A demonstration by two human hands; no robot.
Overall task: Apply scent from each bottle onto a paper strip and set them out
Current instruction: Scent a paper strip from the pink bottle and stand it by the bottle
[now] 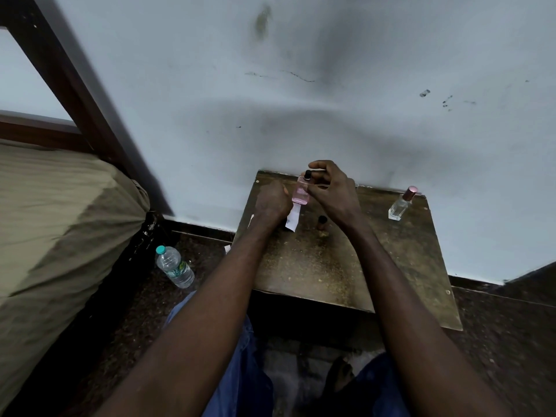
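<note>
While we are sitting at the low table [331, 275], our curled left hand [270, 203] is pinching the paper strip [293, 219] just beneath the pink bottle [301, 192] at 12 o'clock, catching its spray. Our right hand [334, 191] is gripping that bottle, forefinger arching over the nozzle, likely to press. At 2 o'clock the clear bottle [401, 204] is standing capped, well apart.

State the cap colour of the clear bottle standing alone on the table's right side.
The cap is metallic rose-pink, seen in the head view.
</note>
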